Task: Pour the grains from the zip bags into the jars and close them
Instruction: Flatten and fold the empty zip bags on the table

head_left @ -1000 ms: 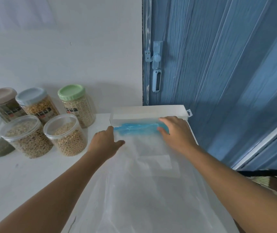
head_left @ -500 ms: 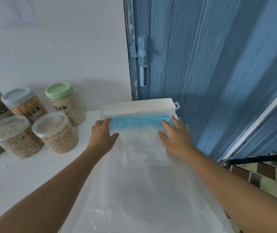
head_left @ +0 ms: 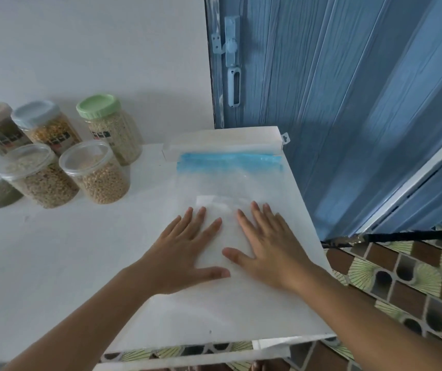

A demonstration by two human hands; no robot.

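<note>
The zip bag [head_left: 230, 188] is laid flat on the right part of the white table [head_left: 53, 263], its blue zip strip [head_left: 228, 162] at the far end, just in front of a long white box [head_left: 222, 141]. It looks empty, thin and limp, so it is judged very light, slippery and easily creased; it is best taken at the stiffer zip strip or pinched at a corner. The left hand [head_left: 185, 253] and the right hand [head_left: 270, 250] are pressed on it side by side, palms down and fingers spread; nothing is grasped in either grip. Well apart to the left, five jars are gathered, among them a green-lidded jar [head_left: 110, 127] and a clear-lidded jar [head_left: 96, 175], all filled and lidded.
</note>
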